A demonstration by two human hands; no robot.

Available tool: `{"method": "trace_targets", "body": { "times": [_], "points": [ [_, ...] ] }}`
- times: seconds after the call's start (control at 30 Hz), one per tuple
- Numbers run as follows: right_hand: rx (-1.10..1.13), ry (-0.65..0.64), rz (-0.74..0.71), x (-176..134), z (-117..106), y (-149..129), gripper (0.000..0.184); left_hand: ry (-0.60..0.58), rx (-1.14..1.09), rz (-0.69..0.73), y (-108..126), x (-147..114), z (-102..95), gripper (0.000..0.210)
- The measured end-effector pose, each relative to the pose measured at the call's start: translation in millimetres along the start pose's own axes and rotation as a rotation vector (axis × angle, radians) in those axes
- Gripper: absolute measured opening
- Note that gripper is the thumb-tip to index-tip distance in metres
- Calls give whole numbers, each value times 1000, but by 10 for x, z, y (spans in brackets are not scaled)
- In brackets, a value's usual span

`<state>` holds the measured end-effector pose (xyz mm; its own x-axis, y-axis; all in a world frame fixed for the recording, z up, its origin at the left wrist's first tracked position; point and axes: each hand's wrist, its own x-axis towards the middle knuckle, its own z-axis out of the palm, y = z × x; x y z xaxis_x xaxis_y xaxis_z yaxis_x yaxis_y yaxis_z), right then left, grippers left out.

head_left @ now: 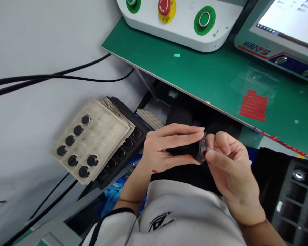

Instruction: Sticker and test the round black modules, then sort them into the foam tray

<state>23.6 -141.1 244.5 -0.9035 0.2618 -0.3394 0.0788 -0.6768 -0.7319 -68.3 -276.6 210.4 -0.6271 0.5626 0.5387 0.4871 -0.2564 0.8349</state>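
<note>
My left hand (166, 145) grips a black watch case (202, 150) by its edges, fingers above and thumb below. The case is tilted on its side above my lap, with small side buttons showing. My right hand (228, 164) is closed in a pinch right against the case. A tiny red sticker (205, 154) shows at its thumb tip, touching or nearly touching the case's side. My fingers hide part of the case. Another red bit (154, 171) sticks to my left wrist.
On the green bench (207, 75) lies a sheet of red stickers (254, 106), near a white control box (174, 30) and a monitor (279, 41). Stacked beige trays (97, 126) at left hold several round black pieces. A black compartment tray (295, 201) stands at lower right.
</note>
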Motion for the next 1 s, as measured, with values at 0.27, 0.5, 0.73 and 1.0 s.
{"method": "trace_targets", "body": {
  "times": [0.27,0.5,0.73,1.0],
  "points": [
    [22,4,69,40,26,30,41,-17,-19,23,-52,-8,-31,64],
    [25,3,-79,22,-56,8,13,96,-668,-481,-92,-142,67,37],
    [-164,155,-306,11,-157,88,8,242,-1177,-824,42,-193,281,28],
    [-513,179,-790,-88,-153,275,17,370,-996,-840,137,-181,393,23]
  ]
}}
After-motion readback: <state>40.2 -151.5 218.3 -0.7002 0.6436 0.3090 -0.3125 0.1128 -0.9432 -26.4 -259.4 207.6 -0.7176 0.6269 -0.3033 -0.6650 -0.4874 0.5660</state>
